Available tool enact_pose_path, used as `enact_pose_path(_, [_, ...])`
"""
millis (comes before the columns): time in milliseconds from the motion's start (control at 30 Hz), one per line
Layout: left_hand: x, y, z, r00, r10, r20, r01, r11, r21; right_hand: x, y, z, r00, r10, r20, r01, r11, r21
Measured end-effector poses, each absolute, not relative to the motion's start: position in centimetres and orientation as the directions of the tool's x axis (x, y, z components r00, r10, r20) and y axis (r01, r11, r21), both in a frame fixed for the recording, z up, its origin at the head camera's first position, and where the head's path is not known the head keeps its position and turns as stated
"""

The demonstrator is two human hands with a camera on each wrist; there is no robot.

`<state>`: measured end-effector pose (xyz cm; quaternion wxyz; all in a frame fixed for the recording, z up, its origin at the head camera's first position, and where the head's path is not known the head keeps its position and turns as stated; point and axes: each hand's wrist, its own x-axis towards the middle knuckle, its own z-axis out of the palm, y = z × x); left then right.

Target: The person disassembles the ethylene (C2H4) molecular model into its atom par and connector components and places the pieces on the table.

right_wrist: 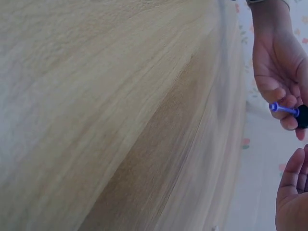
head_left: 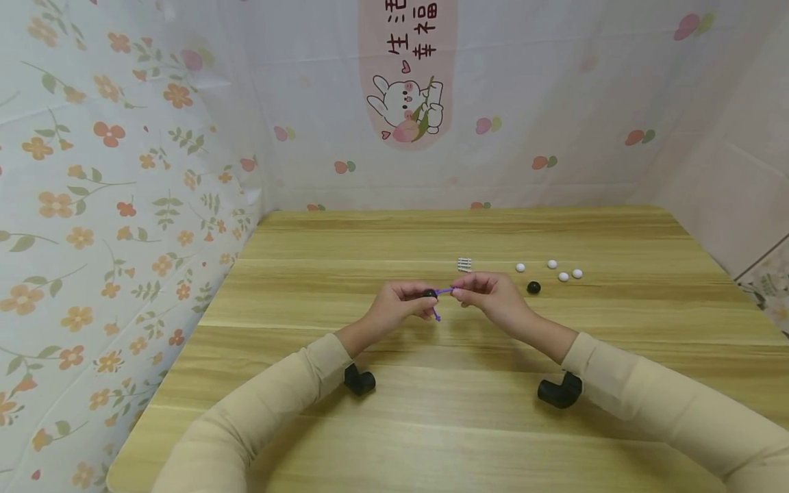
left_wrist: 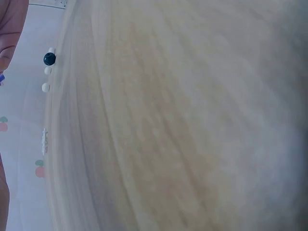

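Observation:
In the head view, my left hand [head_left: 394, 301] pinches a small black ball [head_left: 430, 294] between thumb and fingers. A short purple stick [head_left: 437, 315] juts down from this ball. A second purple stick [head_left: 444, 292] runs from the ball toward my right hand [head_left: 499, 301], whose thumb and fingertips pinch its far end. Both hands are above the wooden table [head_left: 394, 424]. The right wrist view shows the black ball [right_wrist: 302, 117] in the left hand [right_wrist: 279, 67], with one purple stick [right_wrist: 284, 109] sticking out; the ball is partly cut off by the frame edge.
Several white balls [head_left: 552, 264] and another black ball [head_left: 533, 287] lie beyond my right hand. A small group of whitish rods [head_left: 464, 264] lies behind the hands. Black angled pieces [head_left: 559, 390] show beside both sleeves. A patterned curtain [head_left: 308, 137] hangs behind the table.

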<state>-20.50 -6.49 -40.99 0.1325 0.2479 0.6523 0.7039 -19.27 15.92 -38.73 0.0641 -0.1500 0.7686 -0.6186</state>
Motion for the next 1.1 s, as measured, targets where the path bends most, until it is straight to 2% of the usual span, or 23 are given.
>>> enact_pose_path(233, [-20.6,-6.6,-40.9,-0.860,0.494,0.127,0.096,-0.087,0.992,-19.3,16.0,-39.0,-0.944,-0.314,0.102,-0.195,0.280,-0.940])
enact_pose_path(400, [-20.6,-6.7,-40.8,-0.858,0.502,0.109,0.080,-0.078,0.994,-19.3,16.0,-39.0,-0.948,-0.306,0.093,-0.184,0.284,-0.941])
enact_pose_path(700, [-21.2,-9.8,-40.9,-0.921,0.384,0.063,0.017,-0.124,0.992,-20.2,20.2,-39.3,-0.987,-0.158,-0.017,-0.019,0.224,-0.974])
enact_pose_path(1100, [-21.1,-9.9,-41.1,-0.891,0.437,0.121,0.042,-0.186,0.982,-21.7,19.8,-40.7,-0.974,-0.184,-0.133,0.044,0.423,-0.905])
